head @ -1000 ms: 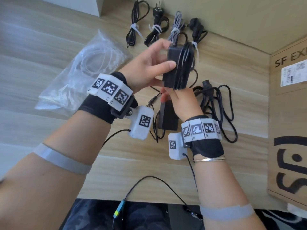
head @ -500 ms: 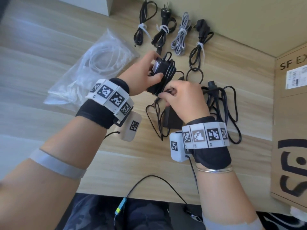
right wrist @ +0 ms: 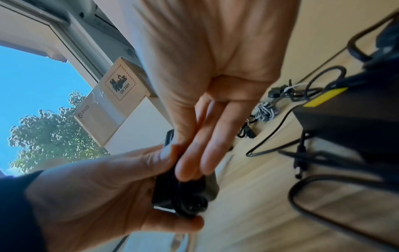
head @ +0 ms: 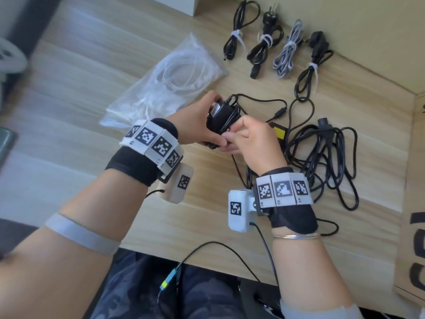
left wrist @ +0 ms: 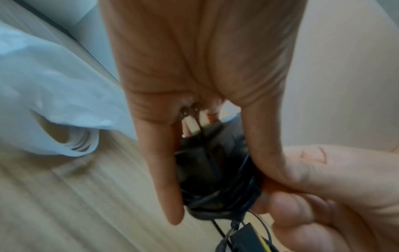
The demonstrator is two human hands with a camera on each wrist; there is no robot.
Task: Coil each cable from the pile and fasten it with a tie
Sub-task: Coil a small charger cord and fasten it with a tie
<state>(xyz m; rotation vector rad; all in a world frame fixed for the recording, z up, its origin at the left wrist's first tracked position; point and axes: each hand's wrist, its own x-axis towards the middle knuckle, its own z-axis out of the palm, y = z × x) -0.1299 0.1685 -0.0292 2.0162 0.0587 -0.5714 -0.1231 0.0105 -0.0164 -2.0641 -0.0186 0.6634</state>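
Head view: the left hand (head: 195,122) is gripping a black power adapter (head: 222,117) with its cable wound round it, held above the wooden table (head: 69,93). The right hand (head: 255,143) is pinching the wound cable at the adapter's near end, fingers curled. A loose tail of the cable (head: 264,103) is trailing to the right. A tangled pile of black cables (head: 326,155) is lying to the right, near a cardboard box (head: 414,180). Four tied bundles (head: 285,49) are lying in a row at the far edge. A clear bag of white ties (head: 170,81) is lying to the left.

Left wrist view: the left hand's fingers (left wrist: 164,179) are clasping the adapter (left wrist: 207,163); the right hand (left wrist: 323,187) is touching its cable.

Right wrist view: the right hand's fingers (right wrist: 200,153) are pressing on the adapter (right wrist: 185,196), which the left hand (right wrist: 97,196) is gripping.
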